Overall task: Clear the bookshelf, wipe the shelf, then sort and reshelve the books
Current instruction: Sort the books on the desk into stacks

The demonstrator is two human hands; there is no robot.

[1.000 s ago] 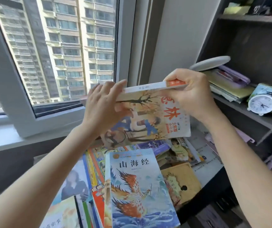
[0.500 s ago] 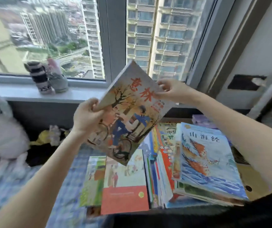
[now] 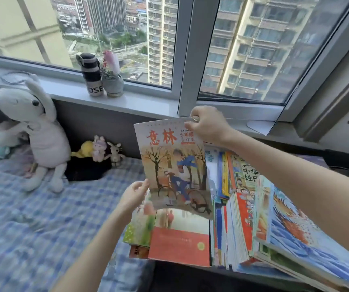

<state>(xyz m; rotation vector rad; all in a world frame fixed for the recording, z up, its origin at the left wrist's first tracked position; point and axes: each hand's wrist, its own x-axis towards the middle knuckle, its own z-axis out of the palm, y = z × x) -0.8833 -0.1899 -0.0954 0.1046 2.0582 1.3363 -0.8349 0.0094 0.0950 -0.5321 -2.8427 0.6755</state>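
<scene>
- Nearest me, a slanting pile of thin paperbacks fans out on its edges. A glossy blue-wave cover with an orange bird lies tilted on top at the right.
- Just left of that pile lies a flat book with a matte red lower half, resting on other covers.
- Under and to the left spreads a soft blue-and-white checked sheet, lightly creased.
- My left hand grips the lower left corner of the magazine, thumb on the front.
- The magazine is a thin, slightly bowed rectangle held upright above the flat books. Its cover shows autumn trees, a cyclist and red characters.
- My right hand pinches its top right corner between thumb and curled fingers.
- Farther left, a floppy pale plush rabbit with long ears sits against the dark wall. Small plush toys are beside it.
- On the smooth white windowsill stand a striped cylindrical bottle and, touching it, a grey pot with a pink bloom.
</scene>
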